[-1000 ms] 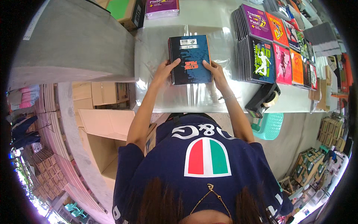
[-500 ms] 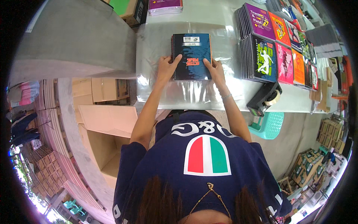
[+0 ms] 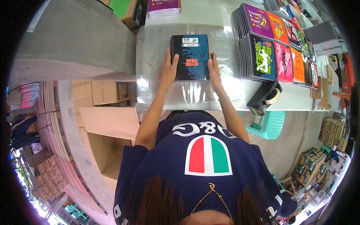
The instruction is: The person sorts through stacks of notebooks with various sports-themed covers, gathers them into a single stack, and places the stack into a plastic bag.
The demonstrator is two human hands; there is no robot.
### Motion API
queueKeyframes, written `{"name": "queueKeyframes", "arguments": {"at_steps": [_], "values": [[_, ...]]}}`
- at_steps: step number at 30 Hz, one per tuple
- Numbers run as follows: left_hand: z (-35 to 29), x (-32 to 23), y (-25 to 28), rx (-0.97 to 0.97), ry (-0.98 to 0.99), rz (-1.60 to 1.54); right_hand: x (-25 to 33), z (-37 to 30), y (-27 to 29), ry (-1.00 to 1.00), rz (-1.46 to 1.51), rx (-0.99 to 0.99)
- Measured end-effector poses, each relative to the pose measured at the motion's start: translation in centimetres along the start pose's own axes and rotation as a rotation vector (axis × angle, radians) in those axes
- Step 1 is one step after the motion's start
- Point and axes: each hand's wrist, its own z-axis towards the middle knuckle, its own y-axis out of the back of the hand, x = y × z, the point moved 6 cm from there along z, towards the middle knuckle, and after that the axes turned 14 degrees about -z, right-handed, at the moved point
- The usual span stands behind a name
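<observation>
A dark blue spiral notebook (image 3: 190, 56) with red lettering and a white label lies in front of me, apparently on top of a small stack. Under it is a clear plastic sheet (image 3: 150, 82) spread on the table. My left hand (image 3: 169, 67) is along the notebook's left edge, fingers stretched out and thumb near the cover's edge. On the opposite edge, my right hand (image 3: 215, 72) rests with straight fingers pointing away from me. Both hands are open and flat against the sides. The undersides of the fingers are hidden.
Several stacks of colourful spiral notebooks (image 3: 264, 56) fill the right of the table. A black tape dispenser (image 3: 264, 98) sits at the front edge. Purple books (image 3: 164, 6) lie at the far side. An open carton (image 3: 108, 122) stands lower left, and a green plastic stool (image 3: 270, 125) lower right.
My thumbs have slid off the cover outward to its edges, and my fingers have straightened along the sides. The notebook remains almost in the same place.
</observation>
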Motion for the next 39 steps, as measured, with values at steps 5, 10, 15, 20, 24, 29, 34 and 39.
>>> {"name": "queueKeyframes", "arguments": {"at_steps": [5,10,15,20,24,29,34,39], "values": [[-0.4,-0.2,-0.7,0.073,-0.008,-0.154,0.9,-0.5,-0.1,-0.056,0.051,0.158],[-0.3,-0.1,-0.7,0.086,-0.050,-0.199,1.5,-0.4,-0.2,-0.015,0.038,0.177],[-0.3,0.6,0.4,0.063,-0.022,-0.123,0.2,-0.6,1.3,-0.036,-0.107,0.048],[-4.1,2.9,8.3,-0.244,0.029,0.296,-0.6,-4.8,9.3,-0.063,-0.719,-0.325],[-8.0,4.1,9.8,-0.464,0.056,0.758,-0.4,-8.7,8.3,0.022,-0.990,-0.361],[-8.5,4.2,9.2,-0.362,-0.019,0.835,0.0,-9.1,6.5,0.021,-0.952,-0.190],[-9.5,3.7,10.0,-0.486,-0.120,0.606,-0.1,-8.6,9.0,-0.154,-0.775,-0.255],[-10.0,4.2,10.3,-0.496,-0.038,0.650,-0.4,-9.0,8.5,-0.212,-0.963,-0.207]]}}
